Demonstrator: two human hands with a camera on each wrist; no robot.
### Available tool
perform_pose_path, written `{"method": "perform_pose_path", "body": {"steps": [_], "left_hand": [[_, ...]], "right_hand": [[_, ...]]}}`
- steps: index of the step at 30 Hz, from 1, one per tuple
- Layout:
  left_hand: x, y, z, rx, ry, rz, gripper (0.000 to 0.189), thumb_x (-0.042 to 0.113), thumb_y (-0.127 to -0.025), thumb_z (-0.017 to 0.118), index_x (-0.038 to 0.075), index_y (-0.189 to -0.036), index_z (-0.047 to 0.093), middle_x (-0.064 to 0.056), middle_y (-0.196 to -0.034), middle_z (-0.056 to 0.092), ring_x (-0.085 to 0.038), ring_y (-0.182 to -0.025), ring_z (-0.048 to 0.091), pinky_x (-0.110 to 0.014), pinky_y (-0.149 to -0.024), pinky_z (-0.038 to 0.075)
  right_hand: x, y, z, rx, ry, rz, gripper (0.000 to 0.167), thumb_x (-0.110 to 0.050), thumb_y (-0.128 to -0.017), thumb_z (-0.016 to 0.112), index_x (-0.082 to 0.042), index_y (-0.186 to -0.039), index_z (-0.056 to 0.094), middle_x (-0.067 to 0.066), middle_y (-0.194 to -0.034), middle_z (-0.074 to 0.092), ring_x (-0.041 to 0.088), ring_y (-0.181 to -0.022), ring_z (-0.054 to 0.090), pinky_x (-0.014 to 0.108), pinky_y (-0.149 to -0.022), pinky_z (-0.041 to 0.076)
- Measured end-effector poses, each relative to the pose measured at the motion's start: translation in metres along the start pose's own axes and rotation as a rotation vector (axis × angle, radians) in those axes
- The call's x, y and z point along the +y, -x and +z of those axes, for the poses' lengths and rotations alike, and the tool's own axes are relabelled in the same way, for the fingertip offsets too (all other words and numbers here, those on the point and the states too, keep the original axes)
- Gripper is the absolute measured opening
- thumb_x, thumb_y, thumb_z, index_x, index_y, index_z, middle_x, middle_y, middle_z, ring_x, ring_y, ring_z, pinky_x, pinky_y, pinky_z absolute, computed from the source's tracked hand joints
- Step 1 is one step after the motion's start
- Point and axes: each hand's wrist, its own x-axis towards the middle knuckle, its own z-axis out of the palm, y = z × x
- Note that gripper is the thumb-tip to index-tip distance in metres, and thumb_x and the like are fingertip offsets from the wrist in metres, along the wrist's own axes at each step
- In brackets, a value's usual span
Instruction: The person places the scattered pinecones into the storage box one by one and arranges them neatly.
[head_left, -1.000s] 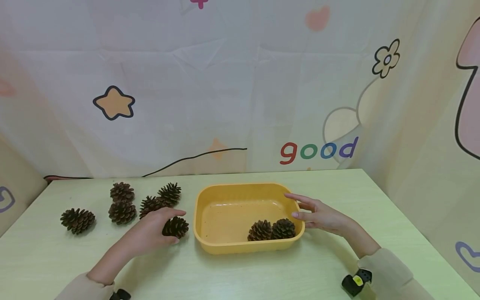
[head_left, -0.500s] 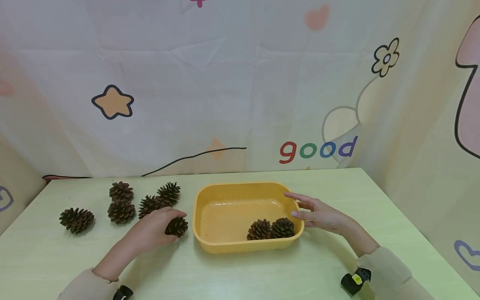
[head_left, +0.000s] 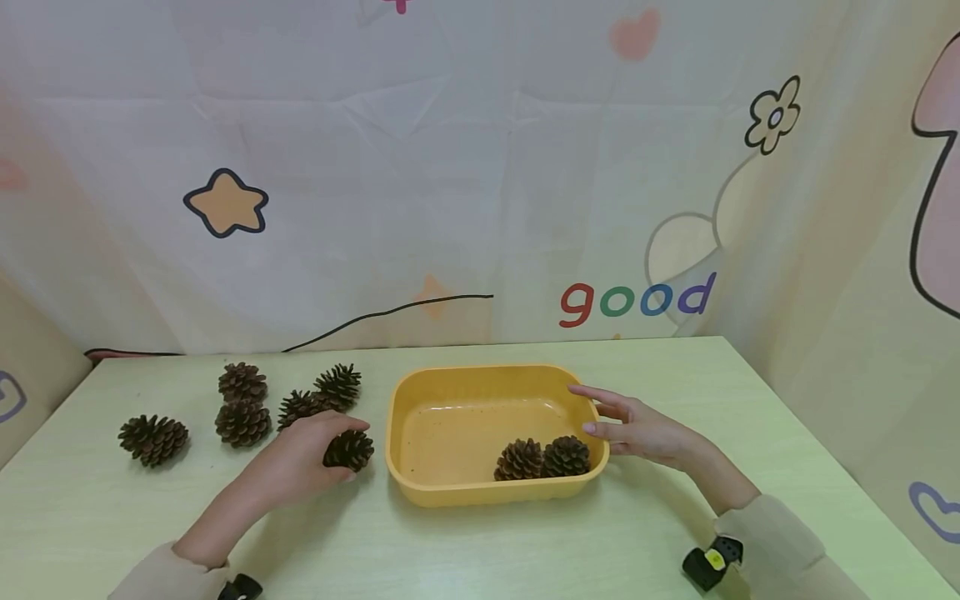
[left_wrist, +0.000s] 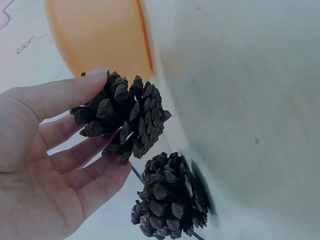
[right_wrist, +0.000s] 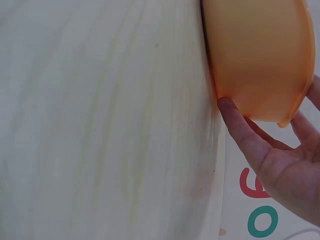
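Observation:
My left hand [head_left: 303,458] grips a brown pine cone [head_left: 351,451] between thumb and fingers, just left of a yellow plastic basin [head_left: 427,496]. In the left wrist view the held pine cone [left_wrist: 120,112] sits at the fingertips, its flat scaly end facing away from the palm. Another pine cone [left_wrist: 167,195] lies beyond it. Two pine cones [head_left: 542,459] rest inside the basin at its front right. My right hand [head_left: 648,433] holds the basin's right side, thumb over the rim. The right wrist view has its fingers against the outer wall [right_wrist: 260,75].
Several loose pine cones lie on the left of the pale table [head_left: 487,550]: one far left [head_left: 153,440], two touching [head_left: 243,422], and two close behind my left hand [head_left: 337,387]. A printed curtain [head_left: 450,208] hangs along the table's back edge.
My left hand and its pine cone shift a little right, then slightly back left and up. The right hand and the basin stay in place.

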Motion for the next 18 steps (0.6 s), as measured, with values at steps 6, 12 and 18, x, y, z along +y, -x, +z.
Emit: {"method": "perform_pose_path", "body": {"steps": [6,12,18], "left_hand": [[0.002,0.005,-0.003,0.062,0.041,0.046,0.053,0.01,-0.069,0.078,0.002,-0.117,0.058,-0.016,-0.117,0.058,-0.035,-0.108,0.053,-0.049,-0.089,0.045],[0.005,0.009,-0.005,0.114,0.104,0.059,0.053,0.01,-0.069,0.078,0.002,-0.118,0.058,-0.015,-0.118,0.059,-0.034,-0.109,0.053,-0.049,-0.09,0.045],[0.01,0.011,-0.008,0.172,0.146,0.047,0.053,0.011,-0.07,0.078,0.004,-0.118,0.058,-0.012,-0.118,0.059,-0.033,-0.109,0.054,-0.05,-0.089,0.045]], "right_hand": [[0.0,0.001,0.0,0.011,0.006,0.005,0.071,-0.027,-0.087,0.061,-0.011,-0.145,0.023,0.027,-0.148,0.004,0.048,-0.13,0.022,0.042,-0.088,0.048],[0.0,0.001,0.0,0.006,0.002,0.0,0.071,-0.027,-0.088,0.06,-0.01,-0.145,0.022,0.028,-0.148,0.005,0.048,-0.129,0.023,0.042,-0.089,0.047],[0.0,0.001,0.001,0.011,0.012,-0.002,0.069,-0.026,-0.089,0.059,-0.01,-0.145,0.022,0.026,-0.148,0.006,0.047,-0.129,0.024,0.042,-0.089,0.047]]}}
